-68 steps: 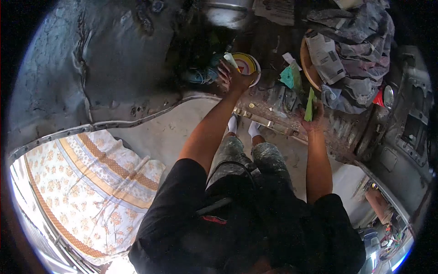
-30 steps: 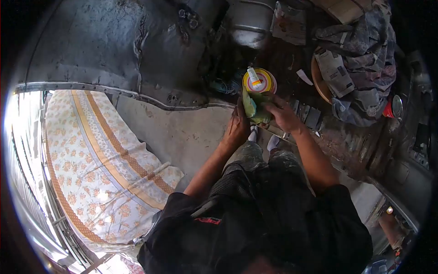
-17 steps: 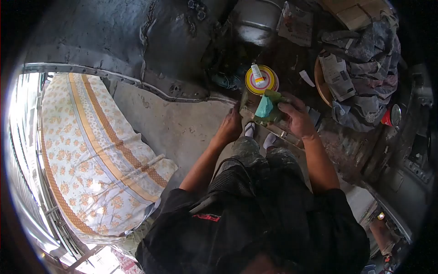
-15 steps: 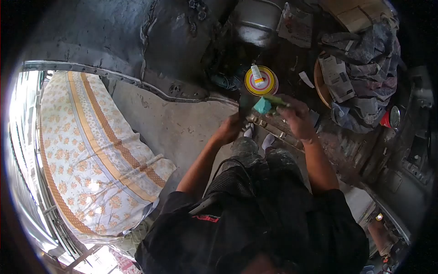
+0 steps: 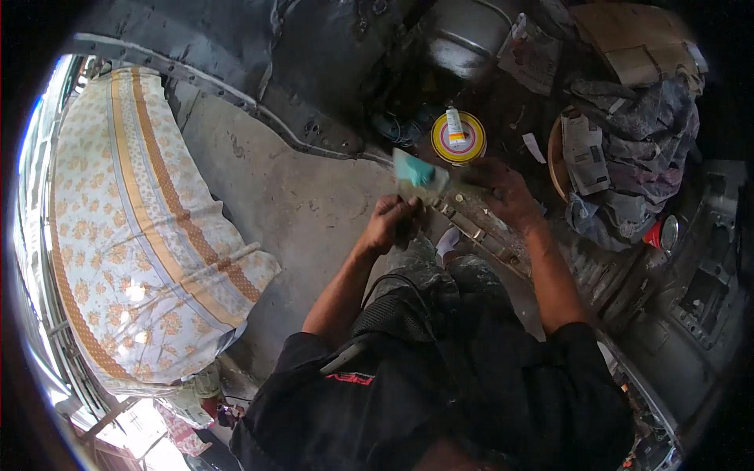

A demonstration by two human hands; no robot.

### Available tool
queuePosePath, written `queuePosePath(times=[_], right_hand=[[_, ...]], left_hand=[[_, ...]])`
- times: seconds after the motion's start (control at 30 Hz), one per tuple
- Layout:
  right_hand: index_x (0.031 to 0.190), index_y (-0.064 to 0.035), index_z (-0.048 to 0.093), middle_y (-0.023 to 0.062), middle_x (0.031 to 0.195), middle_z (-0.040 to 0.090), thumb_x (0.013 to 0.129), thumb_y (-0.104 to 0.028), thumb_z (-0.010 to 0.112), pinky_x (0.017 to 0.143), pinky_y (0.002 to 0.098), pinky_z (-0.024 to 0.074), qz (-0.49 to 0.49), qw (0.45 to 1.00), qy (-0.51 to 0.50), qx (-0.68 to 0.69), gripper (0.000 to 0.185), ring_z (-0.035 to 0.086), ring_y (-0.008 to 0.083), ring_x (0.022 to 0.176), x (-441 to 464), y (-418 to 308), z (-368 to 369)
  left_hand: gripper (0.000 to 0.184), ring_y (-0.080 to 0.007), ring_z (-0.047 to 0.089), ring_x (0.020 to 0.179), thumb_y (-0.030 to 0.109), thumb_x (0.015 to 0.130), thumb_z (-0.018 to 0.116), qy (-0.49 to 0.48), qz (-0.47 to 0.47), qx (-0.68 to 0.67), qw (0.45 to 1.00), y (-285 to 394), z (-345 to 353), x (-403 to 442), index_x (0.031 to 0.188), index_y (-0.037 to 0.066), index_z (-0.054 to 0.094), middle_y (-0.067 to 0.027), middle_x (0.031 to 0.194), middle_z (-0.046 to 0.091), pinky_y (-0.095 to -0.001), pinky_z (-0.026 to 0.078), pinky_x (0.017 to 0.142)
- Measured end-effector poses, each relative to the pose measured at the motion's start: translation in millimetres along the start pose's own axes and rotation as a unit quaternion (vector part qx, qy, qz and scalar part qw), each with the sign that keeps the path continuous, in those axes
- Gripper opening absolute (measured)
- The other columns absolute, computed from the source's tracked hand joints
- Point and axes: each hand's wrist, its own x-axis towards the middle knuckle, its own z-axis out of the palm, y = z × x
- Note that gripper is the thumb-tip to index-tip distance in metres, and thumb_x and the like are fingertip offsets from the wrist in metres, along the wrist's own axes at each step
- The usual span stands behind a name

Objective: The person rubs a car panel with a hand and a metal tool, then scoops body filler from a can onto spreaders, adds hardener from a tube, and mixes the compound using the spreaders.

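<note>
My left hand is closed on the near edge of a thin flat plate, which tilts and is blurred by motion. A lump of teal putty lies against the plate. My right hand is closed around a greenish putty spreader, its end reaching toward the putty; the hand partly hides it. Just beyond my hands, a round can with a yellow-rimmed lid stands with a white tube on top.
A flowered cloth covers something large on the left. A dark metal panel spans the far left. To the right are crumpled grey cloth, newspaper, a red can and cardboard. A metal sill runs below my hands.
The teal putty has shifted left, toward my left hand, and the plate has tilted to look paler. My view has moved, so the surroundings sit differently.
</note>
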Motion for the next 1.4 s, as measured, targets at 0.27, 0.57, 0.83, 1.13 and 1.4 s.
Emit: queuePosePath(times=[0.27,0.57,0.83,1.13,1.4], right_hand=[[0.122,-0.0011,0.059,0.0086,0.112,0.063,0.093,-0.015,0.056,0.076,0.0318,0.0547,0.258,0.841,0.024,0.475,0.033,0.062,0.0147,0.095,10,45,80],[0.122,-0.001,0.055,0.0226,0.115,0.06,0.079,-0.037,0.069,0.084,0.045,0.0524,0.188,0.881,0.157,-0.404,0.058,0.061,0.0372,0.103,122,140,93],[0.104,-0.0014,0.057,0.0186,0.083,0.066,0.081,-0.032,0.066,0.064,0.043,0.0556,0.187,0.924,0.124,-0.308,0.04,0.067,0.0337,0.07,113,156,72],[0.115,0.0005,0.058,0.0143,0.082,0.063,0.092,-0.023,0.052,0.062,0.039,0.0507,0.281,0.934,-0.193,0.108,0.034,0.064,0.0204,0.067,38,9,21],[0.115,0.0017,0.054,0.0252,0.075,0.06,0.092,-0.01,0.049,0.064,0.0447,0.0482,-0.007,0.985,-0.104,-0.14,0.027,0.061,0.0387,0.066,26,6,24]], left_hand=[[0.036,-0.0098,0.056,0.075,0.011,0.084,0.071,0.208,0.115,-0.049,0.97,-38,14,43,0.114,0.0,0.055,-0.0015,0.094,0.064,-0.0244,0.046,0.064],[0.026,-0.0077,0.052,0.066,0.006,0.083,0.068,0.288,0.075,0.002,0.955,-65,-13,23,0.106,-0.001,0.056,-0.0004,0.081,0.061,-0.0255,0.043,0.058],[0.027,-0.0105,0.054,0.065,0.015,0.084,0.071,0.209,0.072,0.011,0.975,-73,-23,14,0.103,0.001,0.058,-0.0024,0.082,0.061,-0.0279,0.044,0.059],[0.027,-0.0101,0.055,0.069,0.014,0.083,0.069,0.104,0.079,0.064,0.989,-82,-19,39,0.103,-0.001,0.059,-0.0021,0.082,0.061,-0.0279,0.045,0.061],[0.027,-0.0094,0.052,0.068,0.015,0.084,0.069,0.047,0.065,0.206,0.975,-86,-15,54,0.104,-0.002,0.062,-0.001,0.08,0.062,-0.0284,0.044,0.059]])
